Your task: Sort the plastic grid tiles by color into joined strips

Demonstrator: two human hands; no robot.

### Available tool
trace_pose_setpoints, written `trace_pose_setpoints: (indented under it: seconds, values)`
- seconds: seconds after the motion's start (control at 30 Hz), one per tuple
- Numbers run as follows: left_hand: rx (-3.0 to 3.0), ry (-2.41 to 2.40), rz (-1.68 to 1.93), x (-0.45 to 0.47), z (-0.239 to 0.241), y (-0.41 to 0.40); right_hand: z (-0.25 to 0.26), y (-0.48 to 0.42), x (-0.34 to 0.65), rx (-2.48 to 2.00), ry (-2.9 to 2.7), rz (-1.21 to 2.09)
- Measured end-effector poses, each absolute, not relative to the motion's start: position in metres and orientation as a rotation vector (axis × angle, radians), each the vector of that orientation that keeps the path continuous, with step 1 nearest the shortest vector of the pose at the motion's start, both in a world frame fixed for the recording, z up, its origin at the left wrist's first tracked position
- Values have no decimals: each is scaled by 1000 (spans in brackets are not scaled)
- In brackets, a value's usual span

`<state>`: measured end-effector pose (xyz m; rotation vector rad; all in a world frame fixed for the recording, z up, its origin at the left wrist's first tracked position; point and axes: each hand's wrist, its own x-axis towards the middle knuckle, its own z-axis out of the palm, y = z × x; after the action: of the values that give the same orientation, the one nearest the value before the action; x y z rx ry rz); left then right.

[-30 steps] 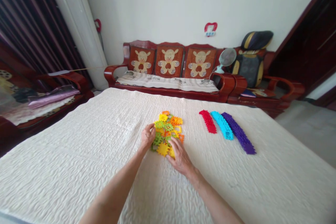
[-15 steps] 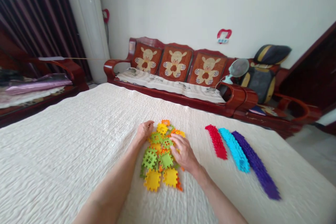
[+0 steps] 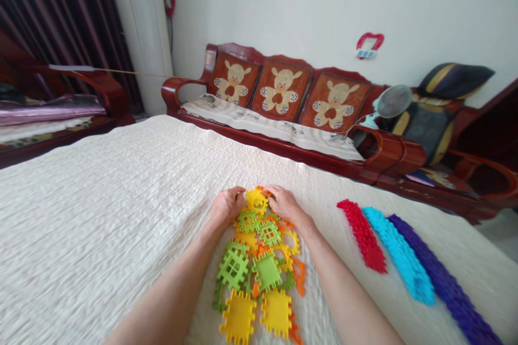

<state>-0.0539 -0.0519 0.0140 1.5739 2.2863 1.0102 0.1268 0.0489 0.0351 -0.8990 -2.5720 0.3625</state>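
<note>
Though nearer before, right hand (image 3: 285, 205) farther.

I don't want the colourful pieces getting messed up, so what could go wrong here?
The notched pieces overlap loosely, so if the left hand or right hand pushes at the far end, some might slide apart. The quilted cover underneath is ripply, so pieces could shift or tilt if it gets tugged.

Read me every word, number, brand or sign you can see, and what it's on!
No readable words, numbers, brands or signs.
Red heart-trimmed wall panel: blue marks, too small to read.
White sofa seat cover: grey markings, too blurred to read.
Interlocking plastic pieces: no lettering I can make out.
</note>
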Motion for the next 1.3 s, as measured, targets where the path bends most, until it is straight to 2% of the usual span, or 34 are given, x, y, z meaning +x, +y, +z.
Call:
trace_pose_setpoints:
  seconds: [0.23, 0.43, 0.63, 0.8, 1.0, 1.3]
  values:
    - [1592, 2297, 984, -55, 13, -52, 48, 49, 176, -1210, -2114, 520]
    - [1628, 2316, 976, -60, 8, -50, 40, 56, 246, -1485, -2031, 388]
    - [1607, 2347, 934, -59, 12, -51, 22, 64, 264, -1404, -2106, 205]
    - [1609, 2342, 969, -59, 11, -51, 27, 61, 265, -1429, -2227, 280]
    - [1593, 2334, 1025, -59, 10, -50, 34, 52, 260, -1388, -2351, 139]
    - [1572, 2296, 1079, -59, 12, -50, 31, 54, 258, -1352, -2342, 157]
